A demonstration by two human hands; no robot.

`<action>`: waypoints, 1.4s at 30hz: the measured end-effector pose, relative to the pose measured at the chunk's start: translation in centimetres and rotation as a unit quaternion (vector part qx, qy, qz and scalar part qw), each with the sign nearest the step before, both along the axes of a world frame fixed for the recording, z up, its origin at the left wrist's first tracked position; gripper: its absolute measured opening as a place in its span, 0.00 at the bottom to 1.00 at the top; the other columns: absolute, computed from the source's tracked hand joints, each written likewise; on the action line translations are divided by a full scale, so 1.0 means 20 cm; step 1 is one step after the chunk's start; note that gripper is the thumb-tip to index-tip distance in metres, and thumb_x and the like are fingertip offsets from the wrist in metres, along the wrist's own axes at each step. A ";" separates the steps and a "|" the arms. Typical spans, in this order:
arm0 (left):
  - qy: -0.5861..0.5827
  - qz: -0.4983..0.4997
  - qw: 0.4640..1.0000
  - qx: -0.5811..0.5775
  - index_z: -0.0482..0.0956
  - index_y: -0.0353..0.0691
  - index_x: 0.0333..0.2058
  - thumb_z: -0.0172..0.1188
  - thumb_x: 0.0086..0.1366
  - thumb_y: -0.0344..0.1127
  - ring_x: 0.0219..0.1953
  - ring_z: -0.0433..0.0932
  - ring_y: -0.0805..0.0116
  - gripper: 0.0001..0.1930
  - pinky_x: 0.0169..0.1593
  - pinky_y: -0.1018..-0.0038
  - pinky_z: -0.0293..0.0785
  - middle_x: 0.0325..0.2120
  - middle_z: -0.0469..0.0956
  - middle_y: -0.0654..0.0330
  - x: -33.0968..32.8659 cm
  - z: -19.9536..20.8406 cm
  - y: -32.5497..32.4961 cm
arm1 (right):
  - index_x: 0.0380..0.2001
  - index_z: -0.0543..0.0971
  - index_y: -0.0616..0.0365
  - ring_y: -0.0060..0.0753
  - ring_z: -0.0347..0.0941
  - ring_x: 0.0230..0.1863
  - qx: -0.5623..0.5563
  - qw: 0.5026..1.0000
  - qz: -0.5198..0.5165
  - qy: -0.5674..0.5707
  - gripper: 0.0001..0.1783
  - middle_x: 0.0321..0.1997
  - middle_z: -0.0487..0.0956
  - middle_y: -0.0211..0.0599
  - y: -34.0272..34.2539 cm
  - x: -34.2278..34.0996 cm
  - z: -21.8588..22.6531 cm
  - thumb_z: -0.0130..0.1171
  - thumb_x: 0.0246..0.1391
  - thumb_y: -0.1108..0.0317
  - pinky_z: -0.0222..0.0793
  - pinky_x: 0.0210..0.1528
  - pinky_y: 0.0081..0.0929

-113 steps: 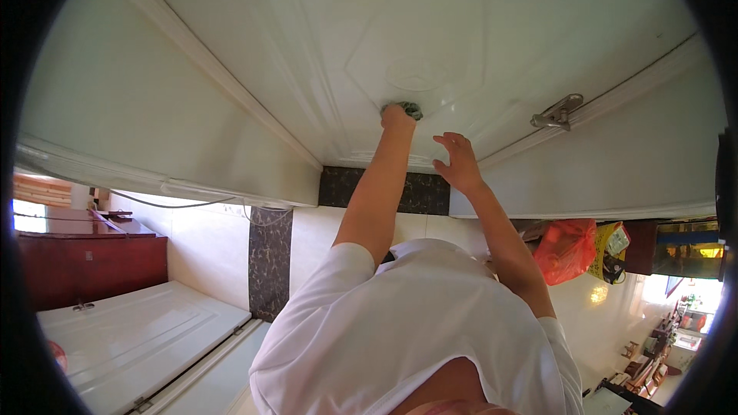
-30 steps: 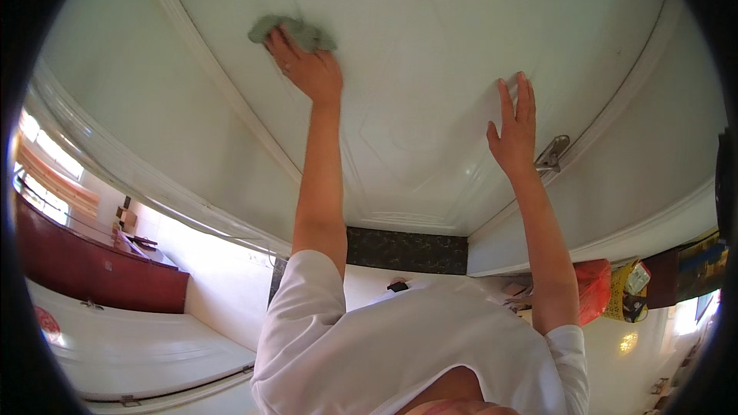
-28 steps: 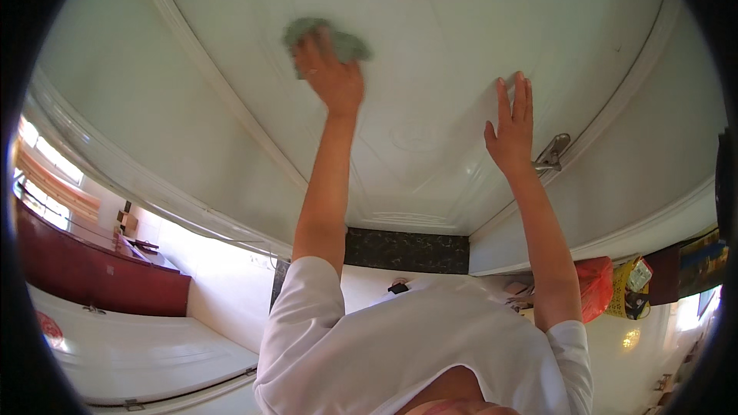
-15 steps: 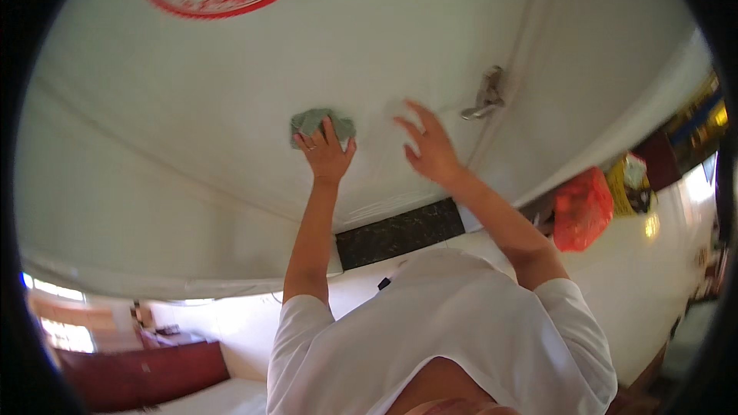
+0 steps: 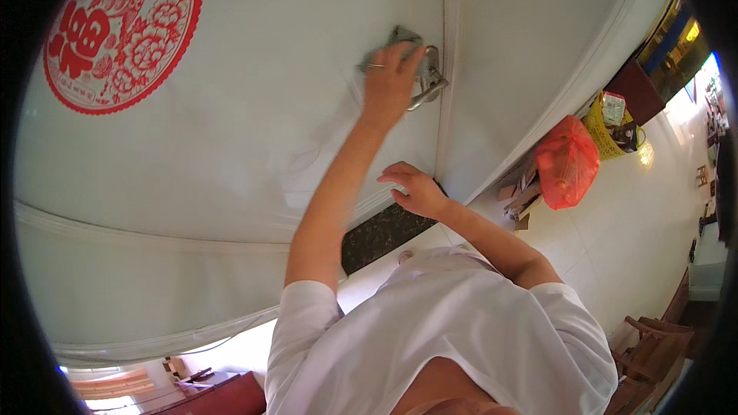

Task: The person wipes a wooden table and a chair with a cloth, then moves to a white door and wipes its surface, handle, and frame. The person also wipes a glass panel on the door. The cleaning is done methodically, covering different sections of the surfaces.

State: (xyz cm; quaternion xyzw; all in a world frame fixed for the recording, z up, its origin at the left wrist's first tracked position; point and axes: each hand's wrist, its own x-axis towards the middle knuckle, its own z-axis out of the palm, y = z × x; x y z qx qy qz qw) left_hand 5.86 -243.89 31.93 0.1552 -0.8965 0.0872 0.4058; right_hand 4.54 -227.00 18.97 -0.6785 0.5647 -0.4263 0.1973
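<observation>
A grey-green cloth (image 5: 403,34) lies under the fingers of my left hand (image 5: 390,86), which presses it on the white door (image 5: 254,138) right beside the metal door handle (image 5: 435,86). That hand wears a ring. Lower down, my right hand (image 5: 419,190) hangs in front of the door with its fingers stretched out and nothing in them. A round red paper-cut decoration (image 5: 127,34) is stuck on the door at the upper left.
At the right, a red plastic bag (image 5: 569,161) and a yellow basket (image 5: 611,127) of goods stand by the wall. A dark stone threshold (image 5: 388,240) runs below the door. Wooden furniture (image 5: 649,353) stands at the lower right on the pale tiled floor (image 5: 607,219).
My left hand has moved the cloth rightward and up to the door handle. My right hand has dropped lower. The view has swung to the right.
</observation>
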 end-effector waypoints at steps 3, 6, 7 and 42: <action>-0.110 0.040 0.993 -0.016 0.75 0.44 0.55 0.61 0.58 0.34 0.49 0.74 0.51 0.24 0.44 0.59 0.78 0.55 0.69 0.51 -0.25 -0.38 0.07 | 0.48 0.79 0.52 0.46 0.75 0.52 -0.017 0.999 -0.026 -0.011 0.22 0.50 0.77 0.41 0.04 -0.07 -0.02 0.59 0.48 0.77 0.74 0.53 0.37; -0.177 0.121 0.974 -0.077 0.73 0.41 0.53 0.59 0.59 0.34 0.46 0.76 0.48 0.22 0.37 0.57 0.78 0.54 0.68 0.48 -0.37 -0.54 0.13 | 0.48 0.79 0.53 0.46 0.76 0.49 -0.016 0.997 -0.069 -0.027 0.22 0.48 0.77 0.43 0.11 -0.20 -0.05 0.58 0.47 0.78 0.74 0.51 0.37; -0.191 0.122 0.972 -0.062 0.73 0.41 0.52 0.59 0.59 0.34 0.44 0.77 0.48 0.20 0.35 0.57 0.79 0.53 0.69 0.47 -0.39 -0.52 0.11 | 0.48 0.79 0.53 0.46 0.77 0.47 -0.020 0.996 -0.081 -0.034 0.21 0.47 0.78 0.44 0.13 -0.25 -0.06 0.58 0.47 0.79 0.74 0.50 0.37; -0.388 0.067 0.857 -0.332 0.58 0.53 0.70 0.50 0.65 0.33 0.74 0.48 0.61 0.33 0.72 0.71 0.49 0.72 0.50 0.62 0.03 -0.37 -0.24 | 0.42 0.82 0.54 0.42 0.79 0.38 0.035 0.985 -0.127 -0.109 0.16 0.37 0.82 0.40 0.37 -0.40 -0.16 0.55 0.51 0.80 0.75 0.42 0.34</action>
